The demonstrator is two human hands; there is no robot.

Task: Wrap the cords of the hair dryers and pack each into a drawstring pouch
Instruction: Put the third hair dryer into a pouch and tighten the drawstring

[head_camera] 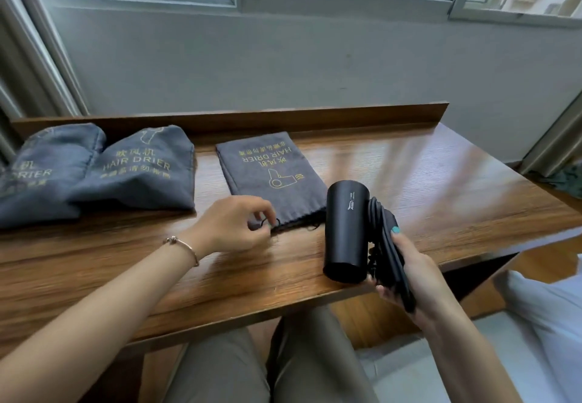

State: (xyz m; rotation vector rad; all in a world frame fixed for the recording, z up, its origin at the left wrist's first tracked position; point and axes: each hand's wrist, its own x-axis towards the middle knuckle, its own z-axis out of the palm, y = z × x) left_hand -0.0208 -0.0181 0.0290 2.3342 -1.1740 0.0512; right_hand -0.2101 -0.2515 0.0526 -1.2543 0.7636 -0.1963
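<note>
Holding the black hair dryer (346,232) above the near edge of the counter (441,188), the right hand (415,276) has its grip curled round the folded handle and the cord (381,232), which lies in neat loops against the dryer's side. So the wrapping step for this dryer looks finished.

Over by the flat grey drawstring pouch (271,176), the left hand (233,226) reaches for the frayed open end that faces the person; its fingers are bent and appear to pinch the black drawstring (274,221) right at the pouch mouth. The pouch itself lies flat on the counter, printed side up, with nothing inside as far as its shape tells.

Further left on the counter sit two bulging pouches (94,172) with the same yellow print, touching each other. Their swollen shape suggests dryers are already packed in them, though their mouths are out of view and I cannot tell whether they are drawn shut.

My reading: two dryers are done, and this one appears to be the last, since no other loose dryer or spare pouch is in view. What remains is opening the flat pouch, sliding the dryer in with its cord still bundled, and pulling the string tight.
</note>
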